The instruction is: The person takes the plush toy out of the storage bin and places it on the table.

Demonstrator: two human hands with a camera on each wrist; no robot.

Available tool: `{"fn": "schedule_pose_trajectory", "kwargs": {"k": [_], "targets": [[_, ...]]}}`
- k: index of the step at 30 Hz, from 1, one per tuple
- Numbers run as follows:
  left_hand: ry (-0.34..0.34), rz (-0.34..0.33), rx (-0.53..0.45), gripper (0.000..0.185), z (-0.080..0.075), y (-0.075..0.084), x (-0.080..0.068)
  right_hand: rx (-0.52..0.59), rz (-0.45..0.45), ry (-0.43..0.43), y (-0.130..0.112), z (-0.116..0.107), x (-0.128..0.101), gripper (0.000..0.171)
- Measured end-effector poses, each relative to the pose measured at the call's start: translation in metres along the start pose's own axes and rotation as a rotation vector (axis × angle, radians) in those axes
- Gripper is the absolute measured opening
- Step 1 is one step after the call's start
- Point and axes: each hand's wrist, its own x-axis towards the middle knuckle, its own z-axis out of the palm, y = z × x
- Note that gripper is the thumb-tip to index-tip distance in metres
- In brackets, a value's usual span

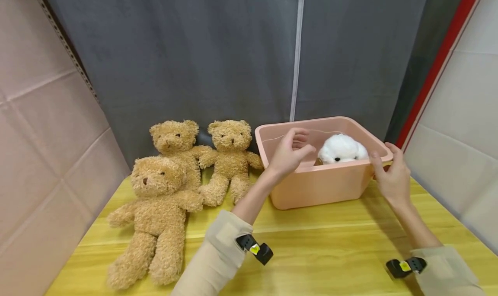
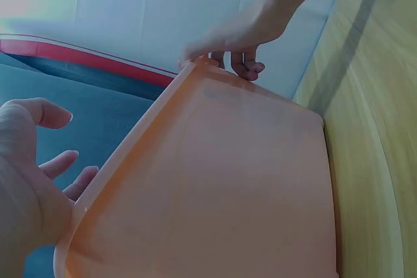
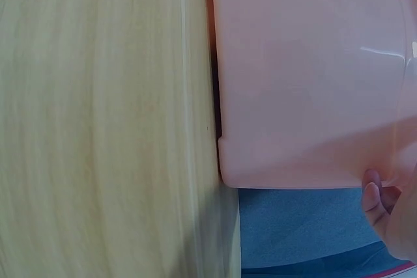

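Pink plastic forms the bin (image 1: 319,188) standing on the yellow wooden bench (image 1: 330,253), toward its far right side, and one white plush toy (image 1: 341,149) already sits inside it, its head showing above the near rim. Three brown teddy bears remain outside, just left of the bin: the large bear (image 1: 155,214) lies nearest the front, while the back-left bear (image 1: 176,147) and the middle bear (image 1: 230,160) sit against the grey curtain (image 1: 218,49), the middle one close beside the bin's left wall. The left hand (image 1: 288,152) hovers over the bin's left side with its fingers loosely curled, holding nothing. The right hand (image 1: 391,175) rests at the bin's right front corner, fingers over the rim, steadying it. Judging by this layout, the packing looks barely started: one toy is in and three bears are left to go.
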Motion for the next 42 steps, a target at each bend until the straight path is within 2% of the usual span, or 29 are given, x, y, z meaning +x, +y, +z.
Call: {"fn": "schedule_pose_trajectory", "kwargs": {"k": [4,9,14,20,24,28,32,35,39,42], "targets": [[-0.044,-0.007,0.048,0.043,0.010,-0.001,0.009,0.009,0.007,-0.005,0.000,-0.001,0.000,0.059],[-0.058,-0.018,0.126,0.044,0.022,-0.003,0.016,0.014,0.005,-0.020,0.000,0.000,-0.001,0.058],[-0.072,-0.053,0.270,0.049,0.036,-0.004,0.025,0.011,-0.002,-0.026,0.001,0.000,0.001,0.058],[-0.189,-0.091,0.452,0.062,0.055,-0.007,0.037,0.023,0.002,-0.026,0.002,-0.001,0.001,0.058],[-0.259,-0.119,0.555,0.066,0.060,-0.009,0.045,0.025,-0.001,-0.026,0.001,-0.001,0.000,0.058],[-0.301,-0.138,0.586,0.067,0.061,-0.009,0.050,0.022,-0.002,-0.021,0.001,0.000,0.000,0.058],[-0.266,-0.212,0.550,0.069,0.061,-0.009,0.052,0.015,-0.018,-0.003,0.000,0.000,0.001,0.058],[-0.216,-0.276,0.545,0.062,0.061,-0.010,0.052,0.015,-0.031,0.012,0.000,0.000,0.001,0.057],[-0.165,-0.288,0.597,0.054,0.061,-0.011,0.052,0.023,-0.028,0.019,0.000,0.001,0.000,0.057],[-0.123,-0.252,0.636,0.056,0.060,-0.011,0.052,0.020,-0.022,0.026,0.000,0.001,-0.001,0.057]]}}
